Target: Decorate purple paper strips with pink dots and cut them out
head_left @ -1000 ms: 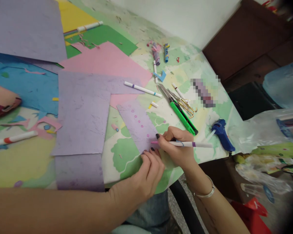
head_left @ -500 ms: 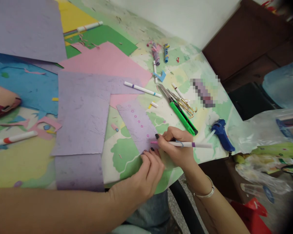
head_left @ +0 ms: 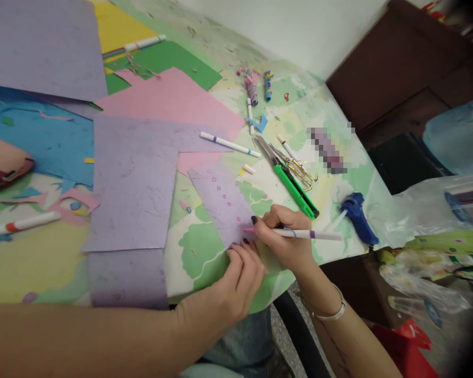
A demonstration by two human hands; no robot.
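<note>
The right hand (head_left: 286,236) pinches a marker (head_left: 305,234) in a writing grip, its pink tip on the purple paper strip (head_left: 220,202). The left hand (head_left: 240,275) presses its fingertips together on the strip's near end, so the strip stays flat on the bench (head_left: 205,252). A green cutter (head_left: 295,190) lies just to the right.

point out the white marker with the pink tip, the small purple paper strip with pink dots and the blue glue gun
white marker with pink tip (head_left: 311,234), head view, mid barrel
small purple paper strip with pink dots (head_left: 216,197), head view, centre
blue glue gun (head_left: 358,216), head view, body
</note>
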